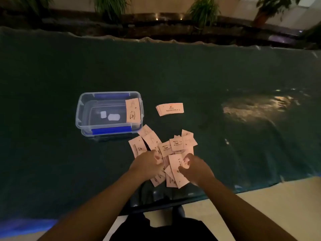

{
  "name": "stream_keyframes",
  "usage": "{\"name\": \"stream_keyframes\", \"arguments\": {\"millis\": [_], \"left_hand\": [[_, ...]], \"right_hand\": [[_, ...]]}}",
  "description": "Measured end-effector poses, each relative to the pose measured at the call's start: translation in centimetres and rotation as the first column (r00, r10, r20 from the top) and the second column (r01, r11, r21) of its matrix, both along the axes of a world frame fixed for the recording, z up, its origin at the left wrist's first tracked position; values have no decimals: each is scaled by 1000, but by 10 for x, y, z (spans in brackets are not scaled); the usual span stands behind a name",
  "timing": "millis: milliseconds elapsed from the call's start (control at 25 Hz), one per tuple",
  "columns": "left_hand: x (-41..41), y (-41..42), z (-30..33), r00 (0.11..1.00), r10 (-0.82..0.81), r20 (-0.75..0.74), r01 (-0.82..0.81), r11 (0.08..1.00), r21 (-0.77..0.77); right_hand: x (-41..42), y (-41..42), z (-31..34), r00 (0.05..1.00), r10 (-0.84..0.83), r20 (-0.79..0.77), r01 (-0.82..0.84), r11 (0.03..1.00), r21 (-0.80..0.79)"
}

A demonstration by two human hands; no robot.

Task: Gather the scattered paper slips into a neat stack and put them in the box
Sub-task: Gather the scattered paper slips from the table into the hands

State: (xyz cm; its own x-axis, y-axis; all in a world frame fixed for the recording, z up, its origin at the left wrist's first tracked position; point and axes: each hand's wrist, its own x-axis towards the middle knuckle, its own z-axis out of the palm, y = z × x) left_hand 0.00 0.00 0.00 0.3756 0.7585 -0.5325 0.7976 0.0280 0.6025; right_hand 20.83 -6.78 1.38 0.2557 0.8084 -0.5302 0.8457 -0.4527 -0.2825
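Your right hand (194,168) is curled closed, thumb and fingers pinching one pink slip (177,171) whose long axis runs near-to-far, tilted a bit left at the far end. Your left hand (149,163) is also curled, fingertips down in the scattered slips (166,148); can't tell if it actually grips one.

The loose pile sits btwn & just beyond both hands, near-centre of the table. Slips overlap at all angles: some point far-left, some far-right, a few poke out under your wrists toward the near edge.

Farther out, right of the box, a squared-up stack (169,109) lies flat, long axis left-right, slightly fanned at its left end. The box (109,113) stands far-left of the pile, lid off, long side left-right. One stack of slips (133,110) rests inside at its right end, long axis near-far.

Slips: thin pink paper rectangles w/ dark print. Box: clear plastic, rounded corners, blue clip handles on near & far sides, two white labels visible through the bottom.

Table cover (225,84) is dark green, under wrinkled glossy plastic film catching a light patch at right. Dim room; potted plants (111,6) along a dark ledge at far side, pale floor at near right.
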Motion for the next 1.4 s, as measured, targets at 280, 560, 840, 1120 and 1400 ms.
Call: {"name": "stream_keyframes", "arguments": {"millis": [280, 560, 840, 1120, 1400], "left_hand": [[26, -17, -11, 985, 111, 135, -97, 990, -104], [53, -28, -11, 986, 158, 54, -153, 984, -95], [61, -38, -7, 973, 192, 127, -179, 978, -112], [72, -33, -19, 971, 237, -25, -238, 968, -79], [84, -19, -18, 956, 292, -9, -291, 949, -125]], "right_hand": [[-13, -14, -33, 988, 75, 133, -66, 995, -68], [7, -6, -37, 882, 426, 199, -432, 902, -16], [34, 10, -30, 859, 472, 200, -493, 868, 67], [54, 11, -41, 930, -232, -284, 220, 973, -75], [44, 22, -53, 853, -358, -381, 365, 929, -56]]}}
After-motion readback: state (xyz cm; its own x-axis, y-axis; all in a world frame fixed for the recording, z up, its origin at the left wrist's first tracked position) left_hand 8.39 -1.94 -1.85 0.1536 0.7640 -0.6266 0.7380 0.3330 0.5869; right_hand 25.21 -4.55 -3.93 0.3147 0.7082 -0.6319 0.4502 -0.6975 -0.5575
